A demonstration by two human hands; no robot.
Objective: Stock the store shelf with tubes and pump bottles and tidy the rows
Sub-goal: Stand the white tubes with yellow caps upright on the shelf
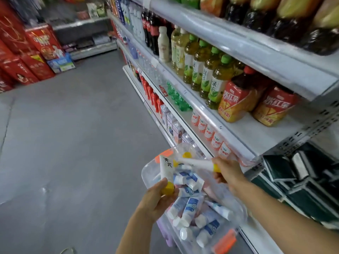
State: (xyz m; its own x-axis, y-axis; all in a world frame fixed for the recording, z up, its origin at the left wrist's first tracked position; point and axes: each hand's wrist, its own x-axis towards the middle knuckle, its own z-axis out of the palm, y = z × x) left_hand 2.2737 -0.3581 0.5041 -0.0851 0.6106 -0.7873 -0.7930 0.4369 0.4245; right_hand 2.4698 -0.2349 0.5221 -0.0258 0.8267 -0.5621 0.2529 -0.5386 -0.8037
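Above and to the right of both hands: white metal shelving (247, 57) in tiers, packed with drink bottles; dark green boxes (302, 173) on the tier right of the right hand. Below and between the hands: clear plastic bin with orange latches (148, 171), heaped with white and blue tubes (190, 208), more than a dozen, too jumbled for an exact count. No pump bottles identifiable.

Left hand (159, 197): fingers curled round the yellow cap of one white tube with black lettering (167, 167), long axis upright, crimped end up, held just over the bin's left rim. Right hand (227, 173): gripping the yellow-capped end of a second white tube (196, 163), long axis nearly level, pointing left toward the first tube, tip close to it. Two yellow-capped tubes in hand, one each; another yellow cap (187, 154) visible in the bin beyond.

Judged step: lifting stock out for shelving. Deciding relation: shelf lies to the right, right hand nearer it, almost under the lip of the closest tier; left hand well out from the shelf. Likely need: swinging the level tube rightward and turning it to suit the row.
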